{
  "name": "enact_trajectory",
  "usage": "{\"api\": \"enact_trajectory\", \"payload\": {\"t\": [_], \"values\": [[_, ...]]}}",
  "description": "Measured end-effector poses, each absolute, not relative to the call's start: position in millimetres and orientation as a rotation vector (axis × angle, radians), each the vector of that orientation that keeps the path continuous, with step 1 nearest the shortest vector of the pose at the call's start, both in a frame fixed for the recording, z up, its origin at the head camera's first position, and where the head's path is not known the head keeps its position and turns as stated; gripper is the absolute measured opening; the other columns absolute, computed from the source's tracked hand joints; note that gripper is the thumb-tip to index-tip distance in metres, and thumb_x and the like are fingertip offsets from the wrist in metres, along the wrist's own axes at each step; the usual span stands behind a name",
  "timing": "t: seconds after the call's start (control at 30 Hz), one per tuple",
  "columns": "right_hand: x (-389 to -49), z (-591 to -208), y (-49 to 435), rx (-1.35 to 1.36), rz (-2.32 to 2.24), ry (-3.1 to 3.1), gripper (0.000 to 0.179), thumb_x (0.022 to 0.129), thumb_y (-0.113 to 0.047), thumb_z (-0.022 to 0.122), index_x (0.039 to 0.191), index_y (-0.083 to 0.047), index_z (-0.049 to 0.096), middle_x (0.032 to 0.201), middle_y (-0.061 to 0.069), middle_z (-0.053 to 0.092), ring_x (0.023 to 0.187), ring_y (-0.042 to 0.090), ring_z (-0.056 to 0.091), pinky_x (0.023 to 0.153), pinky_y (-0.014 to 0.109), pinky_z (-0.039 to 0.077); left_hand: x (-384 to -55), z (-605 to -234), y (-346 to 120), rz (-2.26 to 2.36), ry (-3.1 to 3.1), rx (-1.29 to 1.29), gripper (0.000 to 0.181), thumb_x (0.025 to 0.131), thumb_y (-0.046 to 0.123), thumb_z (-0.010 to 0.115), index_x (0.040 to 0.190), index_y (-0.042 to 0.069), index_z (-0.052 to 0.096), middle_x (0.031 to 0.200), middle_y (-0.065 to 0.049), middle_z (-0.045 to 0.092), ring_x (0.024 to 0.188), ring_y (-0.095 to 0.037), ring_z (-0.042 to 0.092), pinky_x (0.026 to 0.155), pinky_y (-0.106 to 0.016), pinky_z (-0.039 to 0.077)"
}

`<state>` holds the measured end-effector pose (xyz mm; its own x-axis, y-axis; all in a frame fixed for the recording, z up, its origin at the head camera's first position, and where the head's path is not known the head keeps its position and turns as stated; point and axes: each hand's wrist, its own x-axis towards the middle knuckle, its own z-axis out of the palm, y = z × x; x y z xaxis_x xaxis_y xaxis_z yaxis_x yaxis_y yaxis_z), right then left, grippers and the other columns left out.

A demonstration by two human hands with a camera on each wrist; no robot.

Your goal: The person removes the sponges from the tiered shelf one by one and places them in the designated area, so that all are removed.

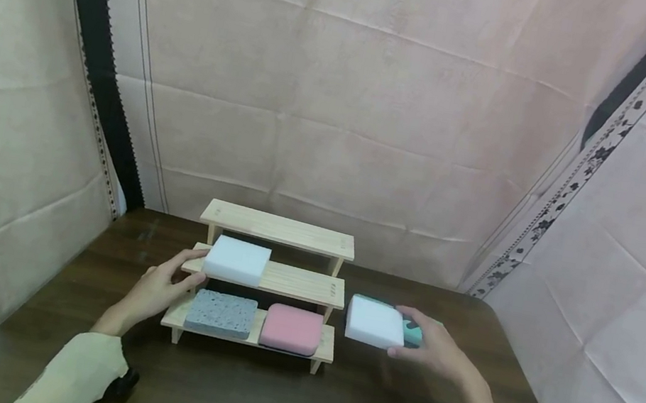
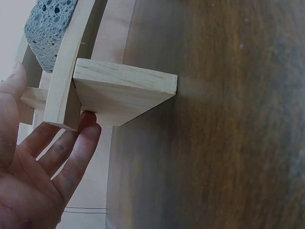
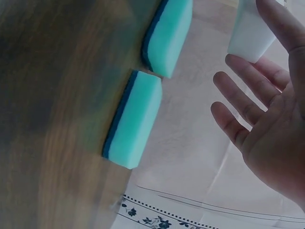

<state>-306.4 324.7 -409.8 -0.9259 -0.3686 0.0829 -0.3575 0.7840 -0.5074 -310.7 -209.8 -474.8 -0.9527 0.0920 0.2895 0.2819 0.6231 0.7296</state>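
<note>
My left hand (image 1: 159, 284) is at the left end of a three-tier wooden stand (image 1: 302, 284). Its thumb and index finger pinch the left edge of a white sponge block (image 1: 236, 262) over the middle tier. In the left wrist view, its other fingers (image 2: 78, 155) extend behind the stand's end. My right hand (image 1: 433, 347) grips another white sponge block (image 1: 376, 322) by its right end, thumb at the front, beside the stand. Green scrub sponges (image 3: 133, 121) with dark backing lie on the table behind that block, mostly hidden by it in the head view.
On the lowest tier sit a grey-blue porous sponge (image 1: 221, 314) and a pink sponge (image 1: 291, 330), side by side. The stand's top tier (image 1: 279, 228) is bare. A dark wooden table (image 1: 237, 395) is enclosed by light cloth (image 1: 349, 91) at the back and both sides.
</note>
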Motion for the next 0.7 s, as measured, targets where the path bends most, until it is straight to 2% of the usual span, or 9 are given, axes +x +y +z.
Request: {"api": "enact_trajectory", "payload": {"t": [0.4,0.7], "values": [[-310.3,-421.5,329.5,-0.578,-0.851,2.896,0.088,0.080,-0.048,0.083,0.148,-0.010,0.044,0.141,0.016,0.053,0.125,0.041,0.052,0.095,0.059,0.046,-309.5,-473.9,-209.9,-1.259,-2.625,-0.310,0.061,0.100,0.055,0.053,0.153,0.030,0.039,0.155,-0.020,0.039,0.122,-0.044,0.055,0.090,-0.064,0.047],[-313.5,-435.5,330.4,-0.565,-0.836,2.878,0.093,0.076,-0.047,0.086,0.149,-0.007,0.044,0.147,0.020,0.048,0.134,0.043,0.044,0.103,0.063,0.037,-311.1,-474.2,-210.3,-1.253,-2.621,-0.317,0.060,0.099,0.056,0.054,0.153,0.033,0.039,0.155,-0.018,0.039,0.121,-0.042,0.057,0.089,-0.062,0.048]]}}
